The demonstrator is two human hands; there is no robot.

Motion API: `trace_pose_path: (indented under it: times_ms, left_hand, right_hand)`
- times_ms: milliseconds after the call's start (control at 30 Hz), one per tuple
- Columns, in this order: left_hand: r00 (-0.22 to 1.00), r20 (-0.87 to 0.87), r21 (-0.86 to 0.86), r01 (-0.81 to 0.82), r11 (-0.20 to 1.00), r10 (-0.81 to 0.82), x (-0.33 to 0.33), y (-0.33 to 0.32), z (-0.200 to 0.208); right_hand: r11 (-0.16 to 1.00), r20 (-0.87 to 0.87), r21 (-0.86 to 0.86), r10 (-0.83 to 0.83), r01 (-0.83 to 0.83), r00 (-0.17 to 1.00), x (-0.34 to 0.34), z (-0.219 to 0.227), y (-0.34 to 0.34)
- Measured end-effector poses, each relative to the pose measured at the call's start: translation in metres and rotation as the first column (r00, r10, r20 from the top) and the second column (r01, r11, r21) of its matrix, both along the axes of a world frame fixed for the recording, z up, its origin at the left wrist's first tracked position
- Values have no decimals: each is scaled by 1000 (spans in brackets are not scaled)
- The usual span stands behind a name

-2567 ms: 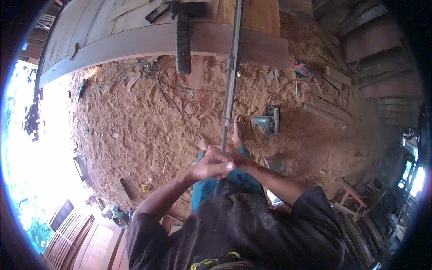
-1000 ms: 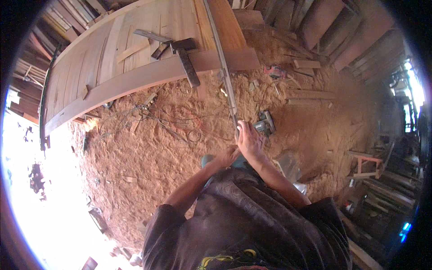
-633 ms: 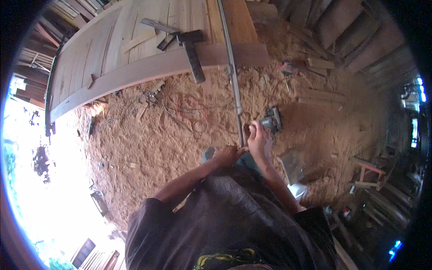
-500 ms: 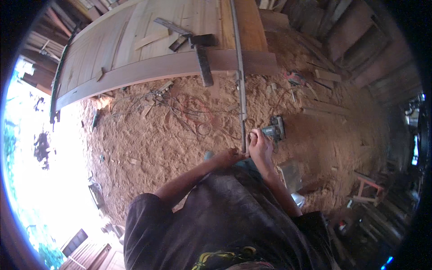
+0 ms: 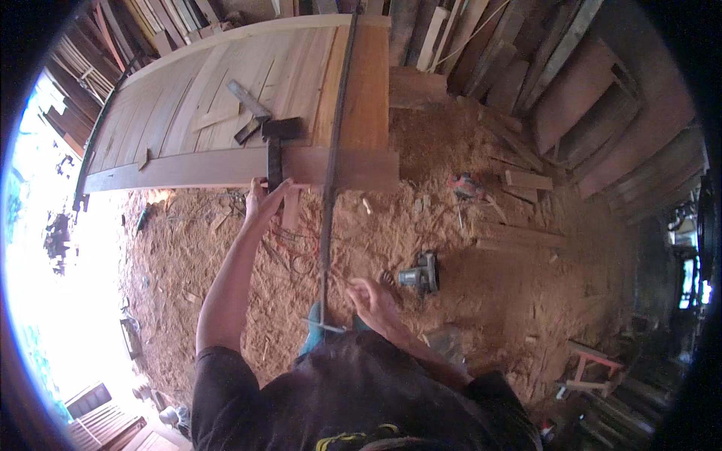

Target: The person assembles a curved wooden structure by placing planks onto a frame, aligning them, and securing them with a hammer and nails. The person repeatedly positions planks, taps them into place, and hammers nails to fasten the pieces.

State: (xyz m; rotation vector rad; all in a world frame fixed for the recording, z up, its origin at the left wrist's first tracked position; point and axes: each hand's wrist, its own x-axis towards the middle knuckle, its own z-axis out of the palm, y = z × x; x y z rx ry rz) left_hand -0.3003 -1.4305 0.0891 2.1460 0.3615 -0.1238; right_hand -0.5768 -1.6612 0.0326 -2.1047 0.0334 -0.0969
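A large panel of pale boards (image 5: 177, 98) has a dark reddish rail (image 5: 214, 169) along its near edge. On it lies a hammer (image 5: 275, 161) with a dark blocky head, its handle jutting over the rail. My left hand (image 5: 265, 200) is closed round the end of that handle. A long metal bar clamp (image 5: 329, 203) crosses the panel and reaches back toward my body, where its crossbar handle (image 5: 323, 325) sits. To the right of the bar, my right hand (image 5: 372, 302) hovers with loosely bent fingers, holding nothing I can see.
A green-grey power tool (image 5: 419, 276) rests on the sawdust-covered floor right of my right hand. Beyond it are a red power tool (image 5: 466, 186) and loose timber offcuts (image 5: 528, 180). Cords lie below the panel. Planks (image 5: 519, 68) lean at the far right.
Both hands have left the near end of the clamp. My left hand has reached forward and taken hold of the hammer handle; my right hand has drawn off to the right. The view has shifted.
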Motion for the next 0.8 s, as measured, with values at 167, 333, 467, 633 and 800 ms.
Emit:
trace_pose_path:
  times_ms: [167, 333, 467, 633, 800]
  left_hand:
    - [996, -34, -227, -89, 970, 84, 26, 28, -39]
    - [990, -74, -394, -140, 908, 121, -1, 3, 21]
    - [976, 144, -439, -84, 895, 162, -51, -25, 58]
    - [991, 136, -480, 72, 874, -7, -109, -99, 107]
    - [922, 290, -489, 374, 788, -258, -135, -185, 70]
  right_hand:
    - [997, -208, 47, -56, 67, 976, 7, 4, -105]
    - [997, -105, -65, -46, 39, 993, 19, -3, -186]
    - [1000, -110, -6, -17, 17, 994, 47, 21, -212]
    - [954, -161, 278, 166, -117, 973, 119, 78, -197]
    - [705, -176, 706, 270, -70, 947, 174, 133, -168]
